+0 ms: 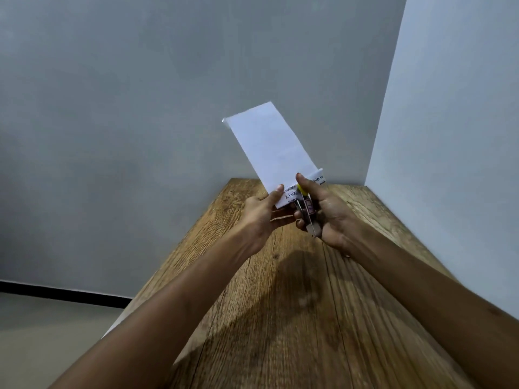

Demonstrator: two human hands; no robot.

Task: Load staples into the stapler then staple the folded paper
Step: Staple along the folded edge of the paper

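A folded white paper (271, 144) with printed text near its lower edge stands tilted up in the air above the wooden table (295, 304). My left hand (259, 217) pinches its lower left corner, thumb on top. My right hand (327, 211) grips a small stapler (306, 210) with a metal body and a yellow tip, thumb pressed over its front end. The stapler's jaws sit on the paper's lower edge, between my two hands. Its underside is hidden by my fingers.
The table runs into a corner formed by a grey wall (168, 94) ahead and a lighter wall (455, 136) on the right. The floor (42, 332) lies beyond the table's left edge.
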